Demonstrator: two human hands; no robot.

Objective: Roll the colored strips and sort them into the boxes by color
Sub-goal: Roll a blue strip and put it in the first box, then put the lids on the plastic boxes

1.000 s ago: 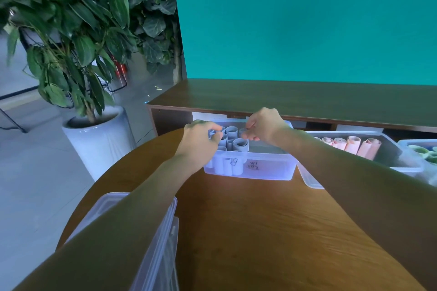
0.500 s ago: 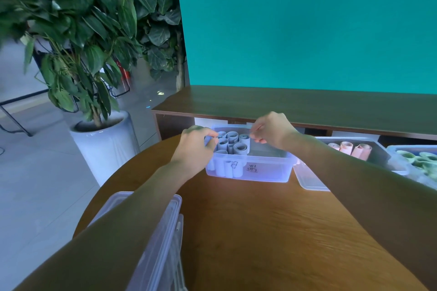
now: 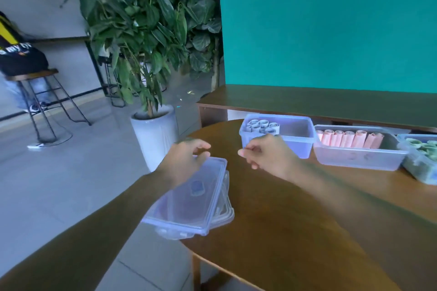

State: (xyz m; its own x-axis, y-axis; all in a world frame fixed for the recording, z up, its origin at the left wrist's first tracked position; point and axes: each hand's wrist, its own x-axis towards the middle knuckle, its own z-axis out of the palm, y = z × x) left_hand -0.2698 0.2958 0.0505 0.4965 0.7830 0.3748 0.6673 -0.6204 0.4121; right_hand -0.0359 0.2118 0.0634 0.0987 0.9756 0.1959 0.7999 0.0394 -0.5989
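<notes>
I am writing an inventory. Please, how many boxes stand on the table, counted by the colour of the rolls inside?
Box of grey rolls: 1
Box of pink rolls: 1
Box of green rolls: 1
Total: 3 boxes

Three boxes [image 3: 305, 146] line the table's [image 3: 272, 215] far edge; stacked lids [image 3: 189, 205] lie left.

Arms: two, both bare from the near edge of the view to the wrists; no sleeves show.
Left hand [image 3: 186, 158]: bare, no glove, no ring or watch to be seen.
Right hand [image 3: 267, 155]: bare, no glove; wrist plain, no band or watch.
Sharpness: forearms and fingers slightly blurred, so fine detail such as nails cannot be made out.
</notes>
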